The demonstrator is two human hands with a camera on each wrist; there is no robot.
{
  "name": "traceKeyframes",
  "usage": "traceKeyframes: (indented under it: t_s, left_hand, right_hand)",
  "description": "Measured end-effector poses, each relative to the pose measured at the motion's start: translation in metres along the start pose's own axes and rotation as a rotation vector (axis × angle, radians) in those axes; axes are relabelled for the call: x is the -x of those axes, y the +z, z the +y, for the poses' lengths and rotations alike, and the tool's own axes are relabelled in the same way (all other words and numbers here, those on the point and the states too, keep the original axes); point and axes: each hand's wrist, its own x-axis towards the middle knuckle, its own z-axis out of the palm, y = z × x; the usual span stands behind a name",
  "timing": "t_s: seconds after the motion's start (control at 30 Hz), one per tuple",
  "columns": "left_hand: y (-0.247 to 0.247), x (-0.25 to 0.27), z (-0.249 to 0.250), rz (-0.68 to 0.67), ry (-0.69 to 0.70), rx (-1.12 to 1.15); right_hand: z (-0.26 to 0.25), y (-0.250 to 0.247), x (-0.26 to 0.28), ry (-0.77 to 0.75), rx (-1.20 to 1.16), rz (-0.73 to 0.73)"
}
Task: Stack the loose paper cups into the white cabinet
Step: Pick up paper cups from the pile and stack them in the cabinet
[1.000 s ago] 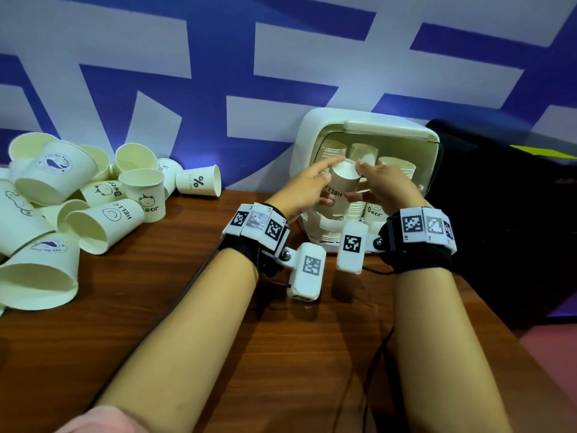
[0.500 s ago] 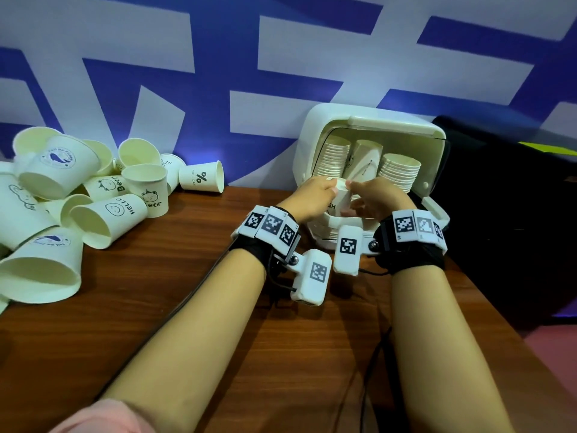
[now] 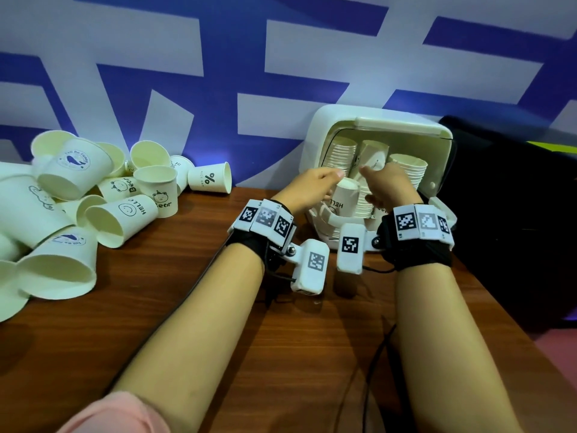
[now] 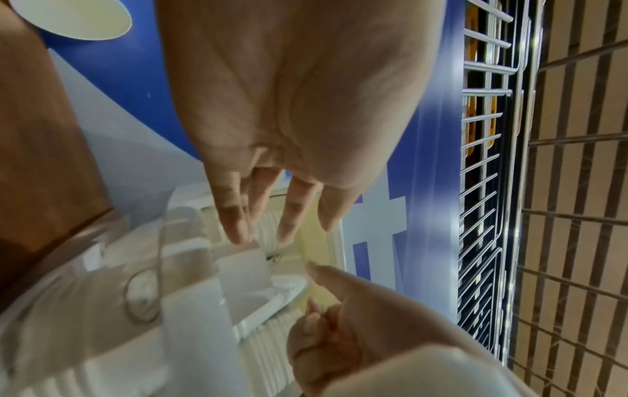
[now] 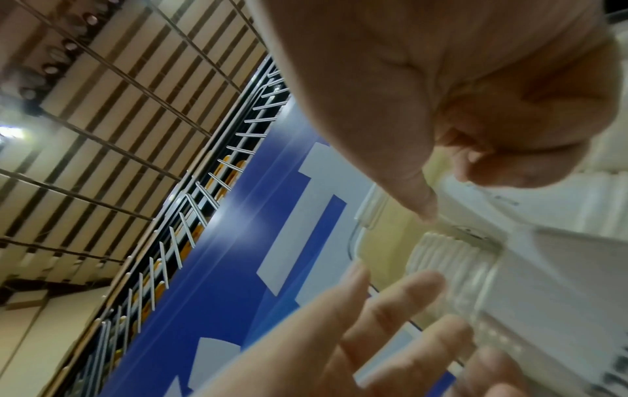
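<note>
The white cabinet (image 3: 321,126) stands open on the wooden table (image 3: 187,307), with cup stacks inside. An upside-down "HELLO" paper cup (image 3: 345,198) tops the front stack (image 3: 363,203) in the opening. My left hand (image 3: 312,185) is just left of it, fingers (image 4: 234,228) straight, their tips at the cup (image 4: 244,274). My right hand (image 3: 390,182) is on the other side. Its fingers curl against the stack, thumb stretched over it, as the left wrist view also shows (image 4: 326,322). Loose cups (image 3: 78,189) lie heaped at the far left.
Inside the cabinet are a tall stack (image 3: 342,154) at the left, leaning cups (image 3: 373,154) in the middle and a stack (image 3: 409,167) at the right. A black object (image 3: 515,198) borders the cabinet's right side. A dark cable (image 3: 374,354) runs under my right forearm.
The cup, held up in front of the cabinet a second ago, has come down onto the front stack. My left fingers have straightened off it.
</note>
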Motion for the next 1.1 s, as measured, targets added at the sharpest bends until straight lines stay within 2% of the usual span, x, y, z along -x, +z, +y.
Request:
traceKeyframes:
  t_s: [0.1, 0.23, 0.3, 0.43, 0.6, 0.73, 0.83, 0.93, 1.0, 1.1]
  left_hand:
    - [-0.016, 0.001, 0.005, -0.015, 0.024, 0.005]
    - [-0.044, 0.011, 0.013, -0.085, 0.009, -0.003]
    - [-0.059, 0.015, 0.011, -0.052, -0.024, 0.030]
    - [-0.087, 0.019, -0.004, 0.166, -0.129, 0.139]
    - [-0.116, 0.019, -0.046, 0.496, -0.342, 0.346]
    - [-0.130, 0.018, -0.067, 0.646, -0.398, 0.509]
    - [-0.130, 0.019, -0.077, 0.642, -0.427, 0.738]
    - [-0.131, 0.025, -0.085, 0.545, -0.512, 0.913]
    - [-0.133, 0.028, -0.086, 0.513, -0.536, 0.940]
    - [-0.134, 0.031, -0.092, 0.520, -0.534, 0.973]
  right_hand:
    - [-0.008, -0.005, 0.003, -0.103, -0.010, 0.039]
    - [-0.023, 0.003, 0.012, -0.229, -0.134, 0.020]
    - [-0.030, 0.011, 0.018, -0.276, -0.170, 0.010]
    - [-0.040, 0.036, 0.035, -0.366, -0.143, -0.058]
    - [-0.050, 0.066, 0.044, -0.460, 0.029, -0.139]
    - [-0.061, 0.098, 0.034, -0.503, 0.168, -0.191]
    - [-0.076, 0.125, 0.022, -0.560, 0.273, -0.237]
    - [-0.088, 0.154, 0.008, -0.602, 0.380, -0.344]
    - [-0.094, 0.173, 0.000, -0.591, 0.473, -0.432]
    - [-0.095, 0.196, -0.013, -0.566, 0.570, -0.468]
